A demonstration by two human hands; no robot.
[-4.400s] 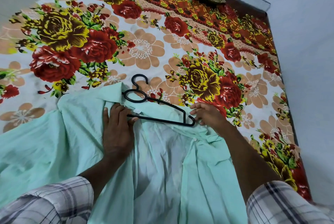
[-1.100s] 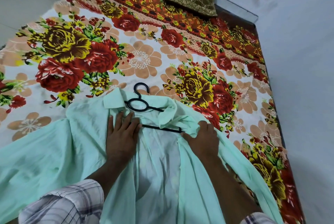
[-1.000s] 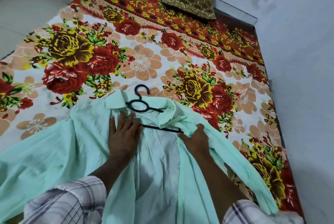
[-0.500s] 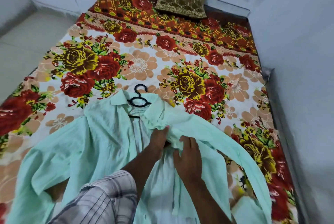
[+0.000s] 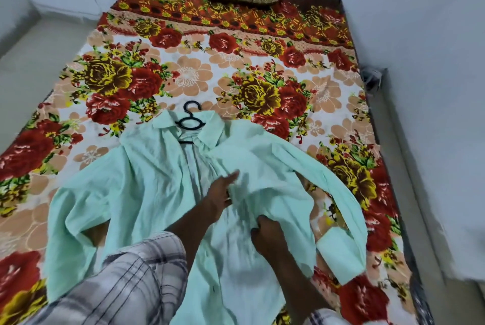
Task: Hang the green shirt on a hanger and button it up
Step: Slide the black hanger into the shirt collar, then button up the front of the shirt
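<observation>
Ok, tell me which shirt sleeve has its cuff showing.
The sleeve on the person's right, nearer the wall: it ends in a flat cuff past the right hand gripping the shirt. The other sleeve shows no cuff.

A loose checked shirt (image 5: 118, 296) of pale grey and white woven cloth is being worn by the person. Its left sleeve (image 5: 149, 259) is being crossed by thin dark lines and broader grey bands, and the cloth is being creased into soft folds. The left forearm (image 5: 194, 225) is being left uncovered below the sleeve's hem, down to the left hand (image 5: 219, 193). Only a corner of the right sleeve (image 5: 324, 318), in the same check, is being shown at the lower edge. The right forearm (image 5: 294, 280) and right hand (image 5: 265, 233) are likewise being left uncovered.
</observation>
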